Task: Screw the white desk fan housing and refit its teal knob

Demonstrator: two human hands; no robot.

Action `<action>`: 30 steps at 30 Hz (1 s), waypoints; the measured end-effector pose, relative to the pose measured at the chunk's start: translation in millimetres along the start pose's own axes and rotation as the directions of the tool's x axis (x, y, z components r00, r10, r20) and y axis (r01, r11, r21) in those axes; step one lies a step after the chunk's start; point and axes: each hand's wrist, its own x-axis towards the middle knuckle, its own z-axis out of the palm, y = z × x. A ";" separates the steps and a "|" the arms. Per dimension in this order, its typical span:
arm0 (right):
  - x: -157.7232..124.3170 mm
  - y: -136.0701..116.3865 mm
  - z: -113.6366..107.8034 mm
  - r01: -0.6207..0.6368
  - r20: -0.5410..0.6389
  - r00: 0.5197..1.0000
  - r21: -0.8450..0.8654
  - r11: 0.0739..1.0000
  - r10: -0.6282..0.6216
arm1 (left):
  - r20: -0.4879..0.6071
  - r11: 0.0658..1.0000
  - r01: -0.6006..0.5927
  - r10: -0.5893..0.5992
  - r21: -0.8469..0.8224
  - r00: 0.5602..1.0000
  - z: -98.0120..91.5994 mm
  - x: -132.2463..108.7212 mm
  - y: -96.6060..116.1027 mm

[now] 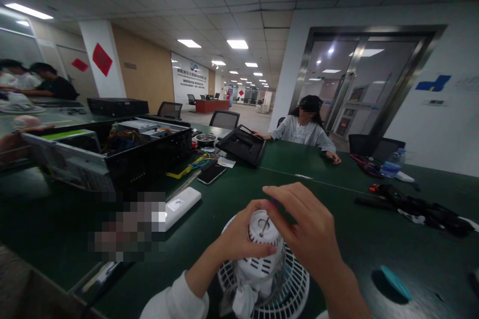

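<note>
A white electric fan (258, 264) lies on the green table in front of me, with its slatted motor housing turned up and its round grille (299, 286) underneath. My left hand (237, 237) is wrapped around the side of the motor housing, thumb across the near side and forefinger near the top. A thin metal piece (264, 228) stands out of the housing's top. My right hand (309, 232) hovers over the housing's right side, its forefinger stretched out and apart from the thumb. The thumb is close to my left fingertips; whether they touch is unclear.
An opened computer case (149, 159) stands at the left; beside it lie a phone (211, 173) and a white power strip (183, 207). Across the table a person (299, 132) touches a black panel (243, 144). A water bottle (392, 163) and teal disc (395, 282) are at right.
</note>
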 end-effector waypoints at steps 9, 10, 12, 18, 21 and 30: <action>-2.1 1.8 -6.4 -0.005 0.093 0.996 0.115 0.993 -0.006 | -0.010 0.999 -0.050 0.050 -0.019 0.999 -0.1 1.4 3.0; -2.2 1.6 -5.6 0.000 0.084 0.996 0.111 0.994 -0.010 | -0.010 0.999 -0.049 0.049 -0.020 0.999 -0.1 1.3 3.1; -1.9 1.3 -2.5 0.015 0.046 0.999 0.062 0.998 -0.018 | -0.005 0.999 -0.034 0.034 -0.021 0.999 -0.3 1.2 3.0; -0.2 0.1 -0.5 -0.011 0.039 0.999 0.014 1.000 0.011 | -0.003 1.000 -0.017 0.017 -0.007 1.000 -0.4 1.4 2.6; -0.2 -1.5 -5.9 -0.032 0.083 0.996 0.105 0.994 0.023 | -0.011 0.998 -0.054 0.054 -0.015 0.998 -0.2 1.9 2.6; -2.6 2.3 2.4 -0.028 0.001 1.000 -0.038 0.999 0.028 | -0.017 0.999 -0.038 0.037 -0.018 0.999 0.0 0.8 0.2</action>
